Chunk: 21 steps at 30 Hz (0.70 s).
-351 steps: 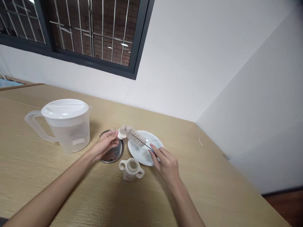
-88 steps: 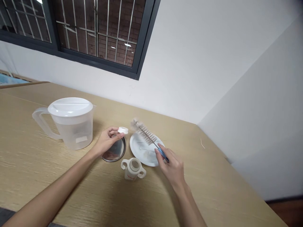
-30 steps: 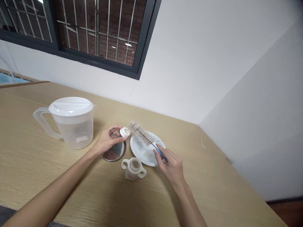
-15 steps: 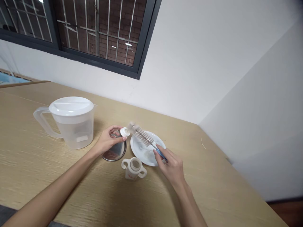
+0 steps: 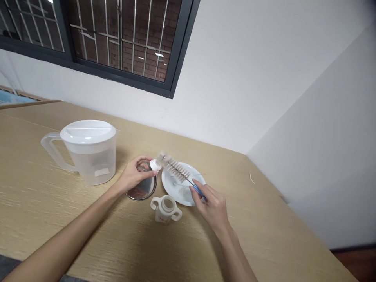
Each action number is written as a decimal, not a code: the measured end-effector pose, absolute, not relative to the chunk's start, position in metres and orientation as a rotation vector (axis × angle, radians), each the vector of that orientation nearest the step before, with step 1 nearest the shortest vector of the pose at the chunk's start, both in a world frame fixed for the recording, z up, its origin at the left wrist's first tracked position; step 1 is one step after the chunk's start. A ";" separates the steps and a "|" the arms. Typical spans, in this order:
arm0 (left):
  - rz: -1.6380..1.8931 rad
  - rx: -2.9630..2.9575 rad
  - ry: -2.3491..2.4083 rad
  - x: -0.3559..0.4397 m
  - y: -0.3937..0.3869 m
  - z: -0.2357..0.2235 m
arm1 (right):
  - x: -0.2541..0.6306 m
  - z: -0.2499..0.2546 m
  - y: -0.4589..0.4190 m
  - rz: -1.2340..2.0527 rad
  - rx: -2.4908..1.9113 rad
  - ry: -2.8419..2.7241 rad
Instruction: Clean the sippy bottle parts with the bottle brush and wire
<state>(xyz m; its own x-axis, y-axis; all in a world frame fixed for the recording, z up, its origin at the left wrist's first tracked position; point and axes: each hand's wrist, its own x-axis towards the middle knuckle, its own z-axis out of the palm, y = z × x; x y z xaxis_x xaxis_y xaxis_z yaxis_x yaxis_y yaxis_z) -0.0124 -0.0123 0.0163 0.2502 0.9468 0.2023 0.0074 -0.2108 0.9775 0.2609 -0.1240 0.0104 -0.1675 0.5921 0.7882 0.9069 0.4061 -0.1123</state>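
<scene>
Between the thumb and fingers of my left hand (image 5: 135, 172) is a small white bottle cap (image 5: 155, 165), its open side turned toward the brush. My right hand (image 5: 212, 203) grips the blue handle of a bottle brush (image 5: 178, 169), whose pale bristles point up and left. The brush tip is at the cap's rim; whether it reaches inside I cannot tell. Below them a baby bottle (image 5: 166, 209) with two side handles stands upright, uncapped. Under the brush lies a white plate (image 5: 188, 197), and a round metal tray (image 5: 142, 192) sits partly beneath my left hand.
A lidded clear plastic pitcher (image 5: 92, 156) with liquid in it stands on the wooden table (image 5: 123, 243) at left. A thin pale strip (image 5: 252, 178) lies at the right. A wall and a barred window (image 5: 117, 39) are behind the table.
Both hands keep their grips and stay almost in place. The cap appears tilted very slightly differently against the brush tip, and the brush has shifted only a little.
</scene>
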 end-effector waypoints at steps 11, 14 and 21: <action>1.157 1.503 0.914 -0.013 -0.010 0.015 | 0.261 0.010 -0.124 -0.484 -1.285 -1.835; 1.155 1.499 0.909 -0.012 -0.011 0.015 | 0.260 0.009 -0.124 -0.461 -1.285 -1.891; 1.162 1.497 0.910 -0.012 -0.010 0.014 | 0.262 0.009 -0.124 -0.491 -1.343 -1.790</action>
<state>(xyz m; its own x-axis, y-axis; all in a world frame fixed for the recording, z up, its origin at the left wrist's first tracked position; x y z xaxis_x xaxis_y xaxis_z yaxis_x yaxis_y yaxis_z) -0.0124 -0.0102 0.0145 0.2575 0.9409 0.2199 -0.0125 -0.2243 0.9744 0.2619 -0.1240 0.0087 -0.0894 0.5988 0.7959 0.9211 0.3538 -0.1627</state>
